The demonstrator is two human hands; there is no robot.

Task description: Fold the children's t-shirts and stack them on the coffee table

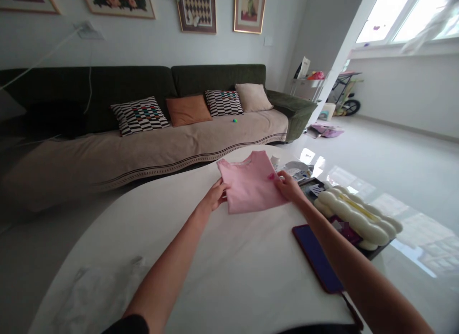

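A folded pink knit shirt point(249, 183) lies on the white oval tabletop point(229, 257), near its far edge. My left hand point(216, 195) grips the shirt's left edge, with the fingers tucked against the fold. My right hand point(289, 186) holds the opposite edge, its fingertips resting on the pink fabric. A phone with a red case and dark blue screen point(315, 257) lies just below my right forearm. Beyond my right hand, a cream padded object with rounded lobes point(353, 217) sits on a dark tray point(380, 252).
Small papers and packets point(296, 170) lie past the shirt at the table's far edge. A dark green sofa point(143, 85) with a beige throw and several cushions stands beyond the table. The glossy tile floor point(394, 152) stretches right towards a bright window.
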